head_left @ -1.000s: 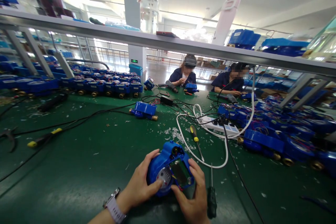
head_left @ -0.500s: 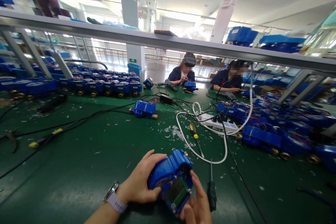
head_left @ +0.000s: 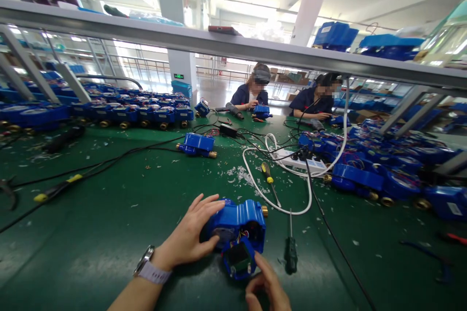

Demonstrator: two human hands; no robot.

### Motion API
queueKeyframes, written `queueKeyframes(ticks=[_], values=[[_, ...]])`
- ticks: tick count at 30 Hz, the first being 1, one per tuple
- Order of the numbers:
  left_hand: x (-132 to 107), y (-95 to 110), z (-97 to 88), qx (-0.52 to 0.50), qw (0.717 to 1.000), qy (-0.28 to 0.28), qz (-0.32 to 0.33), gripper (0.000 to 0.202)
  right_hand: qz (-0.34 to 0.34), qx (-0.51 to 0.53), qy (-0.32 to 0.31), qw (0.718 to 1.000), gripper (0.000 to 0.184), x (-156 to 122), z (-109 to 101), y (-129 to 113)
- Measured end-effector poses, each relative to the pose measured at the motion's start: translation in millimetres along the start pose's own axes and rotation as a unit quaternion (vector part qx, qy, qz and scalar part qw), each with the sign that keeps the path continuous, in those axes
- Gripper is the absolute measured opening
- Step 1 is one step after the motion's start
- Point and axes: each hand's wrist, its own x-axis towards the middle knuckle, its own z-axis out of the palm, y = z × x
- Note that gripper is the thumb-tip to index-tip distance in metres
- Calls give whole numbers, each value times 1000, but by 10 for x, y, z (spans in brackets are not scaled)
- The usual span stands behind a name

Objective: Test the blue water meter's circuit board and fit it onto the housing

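A blue water meter point(head_left: 237, 221) with brass ends lies on the green table point(head_left: 109, 233) in front of me. My left hand point(head_left: 189, 235) grips its left side, thumb on the round dial face, fingers over the top. A blue cover with a small screen point(head_left: 239, 260) hangs open at the meter's front. My right hand point(head_left: 268, 289) pinches that cover's lower right corner with its fingertips. A dark-handled screwdriver point(head_left: 291, 250) lies just right of the meter. I wear a watch on the left wrist.
Rows of blue meters point(head_left: 138, 114) fill the back left, and a pile of blue meters point(head_left: 383, 175) the right. A white power strip point(head_left: 302, 163), white cable, black cords and a yellow-handled screwdriver point(head_left: 268, 180) lie ahead. Two people sit working across the table. A metal shelf rail point(head_left: 233, 48) spans overhead.
The meter has been turned and laid down on the table, with its screen cover swung open toward me. My right hand slid down from the meter's side to the cover's corner.
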Motion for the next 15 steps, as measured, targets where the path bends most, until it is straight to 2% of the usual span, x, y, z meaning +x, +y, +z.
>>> queueKeyframes(ticks=[3, 7, 10, 12, 15], values=[[2, -92, 54, 29, 999, 34, -12, 56, -61, -33, -47, 996, 56, 28, 91, 5], [31, -117, 136, 47, 995, 88, -17, 47, -145, -83, -98, 981, 72, 112, 138, 27], [21, -27, 133, 14, 989, 146, 18, 36, -170, -111, -118, 972, 74, 156, 110, 10], [-7, 62, 111, -18, 987, 144, 62, 29, -169, -123, -125, 970, 75, 163, 82, -9], [-56, 168, 109, -13, 990, 87, 109, 64, -160, -128, -137, 969, 78, 150, 51, -12]])
